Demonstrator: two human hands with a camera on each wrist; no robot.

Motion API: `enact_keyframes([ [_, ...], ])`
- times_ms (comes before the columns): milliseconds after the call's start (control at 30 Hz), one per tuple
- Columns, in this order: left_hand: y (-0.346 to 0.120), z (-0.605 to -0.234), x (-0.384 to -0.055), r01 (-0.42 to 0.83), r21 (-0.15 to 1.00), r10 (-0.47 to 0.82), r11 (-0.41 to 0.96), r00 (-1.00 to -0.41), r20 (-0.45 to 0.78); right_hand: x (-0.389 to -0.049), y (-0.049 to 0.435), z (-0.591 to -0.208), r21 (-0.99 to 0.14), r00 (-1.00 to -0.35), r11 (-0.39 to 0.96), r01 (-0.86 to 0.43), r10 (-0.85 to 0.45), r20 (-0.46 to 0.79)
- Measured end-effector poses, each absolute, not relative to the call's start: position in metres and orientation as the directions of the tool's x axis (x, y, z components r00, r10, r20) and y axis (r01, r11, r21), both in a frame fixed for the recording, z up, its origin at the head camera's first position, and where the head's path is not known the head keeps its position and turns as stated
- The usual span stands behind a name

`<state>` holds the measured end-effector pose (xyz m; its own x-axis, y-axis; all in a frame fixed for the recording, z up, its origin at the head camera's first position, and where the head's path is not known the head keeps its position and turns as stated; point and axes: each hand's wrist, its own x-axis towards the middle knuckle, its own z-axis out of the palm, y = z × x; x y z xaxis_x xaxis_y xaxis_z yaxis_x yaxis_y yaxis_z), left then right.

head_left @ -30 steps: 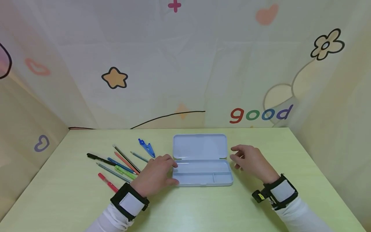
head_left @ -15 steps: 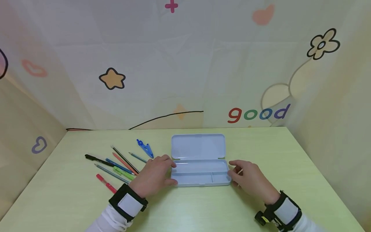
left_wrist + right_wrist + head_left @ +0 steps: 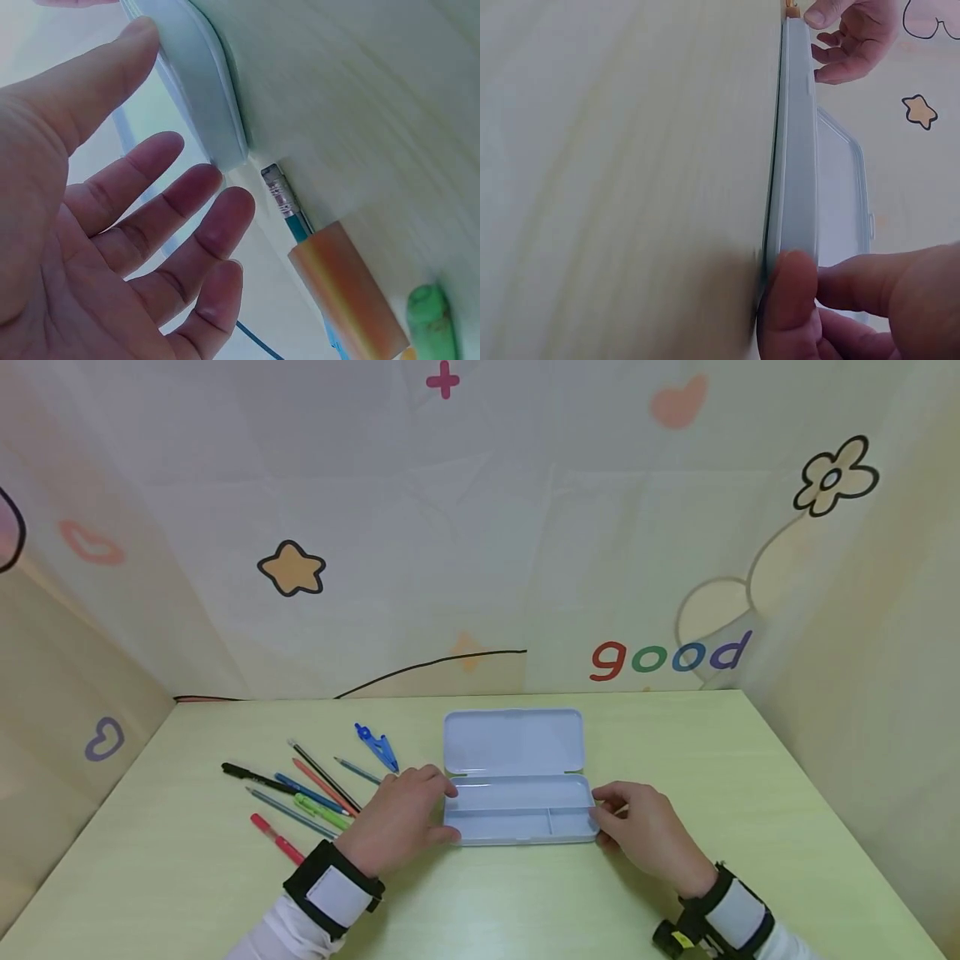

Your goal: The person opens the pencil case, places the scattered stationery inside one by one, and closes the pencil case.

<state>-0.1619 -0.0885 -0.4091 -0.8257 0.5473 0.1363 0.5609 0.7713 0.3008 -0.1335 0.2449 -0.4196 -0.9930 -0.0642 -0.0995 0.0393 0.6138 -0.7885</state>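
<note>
An opened pale-blue pencil case (image 3: 517,839) lies on the table, its lid (image 3: 513,742) folded back. My left hand (image 3: 401,818) is at its left end. In the left wrist view the thumb (image 3: 135,52) touches the case's side, while the other fingers are loosely bent near its corner. At the front right corner my right hand (image 3: 648,827) pinches the case; in the right wrist view one fingertip (image 3: 791,281) lies against the corner and another is at the rim. The compartments visible in the case hold nothing.
Left of the case lie several pencils and pens: a black pen (image 3: 251,774), a green pen (image 3: 321,812), a red pen (image 3: 276,837) and an orange pencil (image 3: 318,781). Behind them is a blue compass (image 3: 377,747). A printed curtain (image 3: 480,568) hangs behind the table.
My right hand has come nearer and to the left, from beside the case onto its front right corner. My left hand has stayed at the left end, and the case looks unmoved.
</note>
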Motion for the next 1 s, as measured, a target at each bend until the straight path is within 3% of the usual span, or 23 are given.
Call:
enact_keyframes([
  [500, -0.099, -0.384, -0.156, 0.556, 0.286, 0.523, 0.780, -0.831, 0.189, -0.132, 0.244, -0.422, -0.818, -0.994, 0.573, 0.044, -0.059, -0.096],
  [1000, -0.160, -0.355, -0.142, 0.557, 0.252, 0.506, 0.791, -0.828, 0.242, -0.132, 0.242, -0.418, -0.810, -0.991, 0.581, 0.075, -0.045, -0.124],
])
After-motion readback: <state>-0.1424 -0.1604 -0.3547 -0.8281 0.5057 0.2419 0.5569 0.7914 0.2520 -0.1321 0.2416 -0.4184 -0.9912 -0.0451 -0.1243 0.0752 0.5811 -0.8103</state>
